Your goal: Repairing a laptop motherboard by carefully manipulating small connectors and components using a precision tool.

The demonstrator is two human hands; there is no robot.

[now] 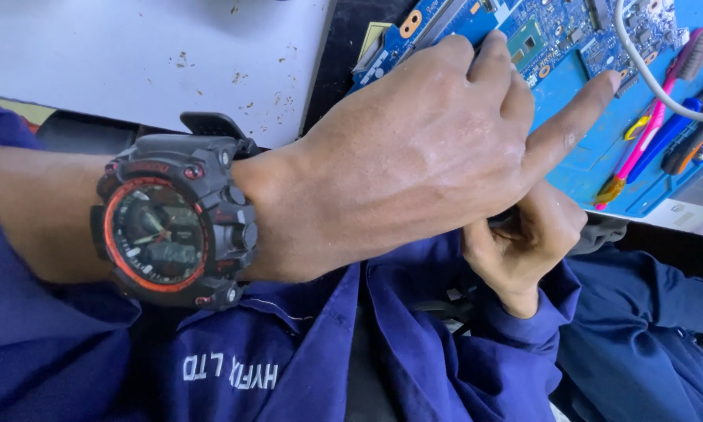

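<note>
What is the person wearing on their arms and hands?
Both hands are bare, with no gloves. The left hand has a chunky black wristwatch with a red ring around its round face, and a dark blue sleeve pushed back above it. The right hand comes out of a dark blue sleeve cuff. No rings show on the fingers.

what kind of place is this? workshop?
Likely an electronics repair bench. A blue circuit board lies on a blue work mat, the left hand resting on the board. Pink and blue hand tools sit beside it, and the person wears blue work overalls.
</note>
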